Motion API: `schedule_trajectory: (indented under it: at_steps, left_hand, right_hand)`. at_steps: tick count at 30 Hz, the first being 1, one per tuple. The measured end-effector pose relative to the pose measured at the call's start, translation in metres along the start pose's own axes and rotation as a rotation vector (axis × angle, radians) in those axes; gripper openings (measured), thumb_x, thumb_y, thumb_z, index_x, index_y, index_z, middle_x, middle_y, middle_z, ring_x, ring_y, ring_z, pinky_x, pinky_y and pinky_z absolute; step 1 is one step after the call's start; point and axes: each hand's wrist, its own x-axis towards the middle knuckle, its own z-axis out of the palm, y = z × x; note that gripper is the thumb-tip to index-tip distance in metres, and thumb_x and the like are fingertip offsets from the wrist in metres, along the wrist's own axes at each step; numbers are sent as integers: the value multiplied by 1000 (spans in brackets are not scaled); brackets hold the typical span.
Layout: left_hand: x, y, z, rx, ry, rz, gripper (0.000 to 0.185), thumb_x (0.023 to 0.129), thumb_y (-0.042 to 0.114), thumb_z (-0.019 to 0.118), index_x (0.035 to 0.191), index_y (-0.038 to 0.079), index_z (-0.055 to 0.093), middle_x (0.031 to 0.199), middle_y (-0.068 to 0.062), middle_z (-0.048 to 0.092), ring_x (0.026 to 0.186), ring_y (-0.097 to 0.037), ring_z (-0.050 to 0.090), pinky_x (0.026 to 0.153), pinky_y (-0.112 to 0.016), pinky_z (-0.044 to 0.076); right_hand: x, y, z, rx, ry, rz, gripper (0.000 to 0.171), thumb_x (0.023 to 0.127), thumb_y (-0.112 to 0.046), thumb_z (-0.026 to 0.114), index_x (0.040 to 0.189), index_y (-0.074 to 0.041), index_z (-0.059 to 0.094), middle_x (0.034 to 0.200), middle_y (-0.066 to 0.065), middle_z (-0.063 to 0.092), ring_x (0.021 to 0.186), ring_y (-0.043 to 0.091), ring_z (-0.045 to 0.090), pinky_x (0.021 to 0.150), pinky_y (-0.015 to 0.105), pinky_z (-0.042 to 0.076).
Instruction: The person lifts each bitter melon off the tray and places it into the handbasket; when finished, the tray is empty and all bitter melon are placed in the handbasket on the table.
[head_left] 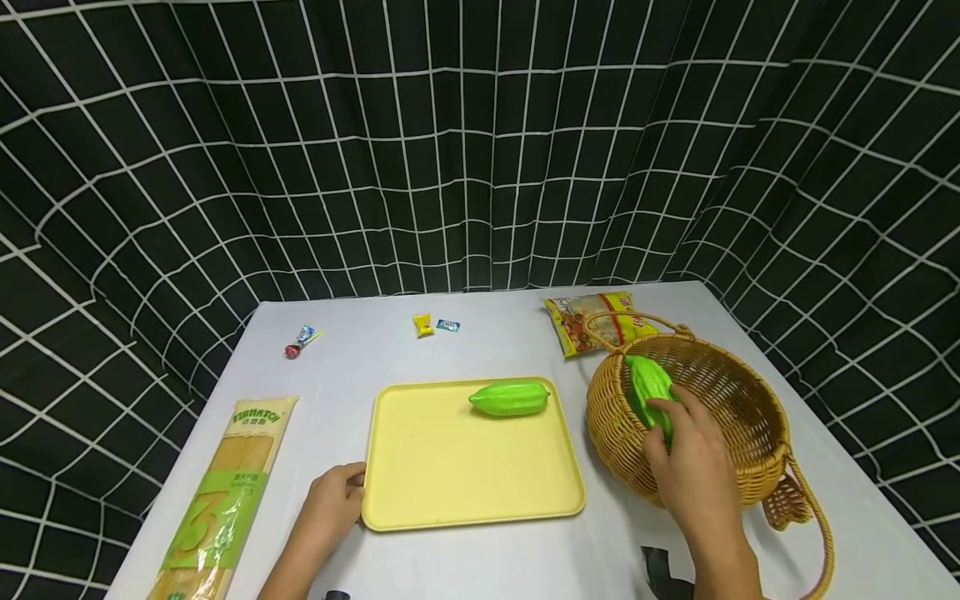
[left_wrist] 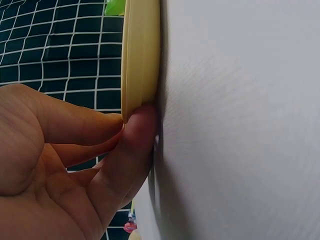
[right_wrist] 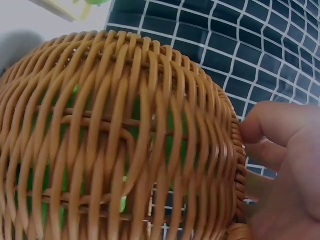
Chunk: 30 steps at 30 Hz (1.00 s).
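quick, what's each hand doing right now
Left hand: fingers pinch the near left edge of the yellow tray.
Right hand: grips the green gourd inside the wicker basket.

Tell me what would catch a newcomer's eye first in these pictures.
Probably the right hand reaching into the woven basket at the right of the white table, its fingers around a bright green gourd. A second green gourd lies at the far edge of the yellow tray in the middle, whose near left corner the left hand holds. A long pack of spaghetti lies at the left.
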Motion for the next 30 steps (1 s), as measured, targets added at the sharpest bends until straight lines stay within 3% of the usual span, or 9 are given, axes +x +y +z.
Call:
schedule_trajectory:
  at_steps: [5, 11, 14, 17, 20, 24, 30]
  left_hand:
    - [-2, -3, -1, -19, -6, -5, 39, 87, -5, 54, 125, -13, 57, 104, -14, 67, 75, -14, 57, 59, -26, 48]
    - [-4, -4, -3, -23, 9, 5, 39, 86, -5, 54, 124, -12, 58, 103, -13, 67, 75, -13, 58, 59, -24, 47]
    - [-4, -2, -4, -29, 13, 13, 38, 86, -6, 55, 123, -13, 58, 102, -14, 67, 75, -13, 58, 58, -24, 48]
    - [-4, -1, -4, -36, 11, 1, 37, 86, -6, 56, 123, -14, 58, 101, -14, 67, 75, -14, 59, 56, -24, 49]
    - [-3, -2, -4, -33, 18, -3, 37, 87, -6, 56, 123, -13, 58, 102, -14, 67, 75, -14, 58, 56, -24, 48]
    - [-1, -2, -4, -37, 21, 6, 37, 87, -6, 56, 123, -13, 58, 102, -13, 67, 77, -15, 59, 58, -24, 49]
    - [0, -2, -2, -29, 26, 14, 38, 85, -7, 55, 122, -13, 59, 101, -14, 67, 77, -16, 59, 58, -25, 49]
  right_hand:
    - [0, -2, 2, -28, 10, 23, 27, 90, -4, 53, 111, 6, 66, 139, 28, 46, 122, 52, 43, 93, 67, 37]
    - [1, -7, 5, -33, 51, 24, 29, 88, -3, 55, 114, 6, 65, 138, 26, 48, 124, 49, 42, 98, 67, 31]
    - [3, -15, 9, 9, 128, -58, 29, 84, 3, 58, 112, 5, 65, 135, 25, 51, 123, 48, 43, 99, 65, 32]
    - [7, -32, 23, 79, 182, -225, 29, 78, 10, 61, 107, 7, 65, 128, 25, 55, 120, 46, 47, 99, 60, 36]
    - [10, -54, 44, 87, 105, -377, 31, 77, 8, 65, 108, 3, 65, 123, 22, 59, 116, 41, 53, 96, 54, 44]
    - [16, -80, 76, -19, -133, -482, 38, 80, -3, 70, 117, -4, 65, 124, 16, 61, 115, 34, 57, 94, 49, 49]
    - [29, -90, 109, -182, -419, -469, 53, 83, -8, 74, 133, -4, 55, 135, 26, 52, 124, 45, 50, 101, 54, 44]
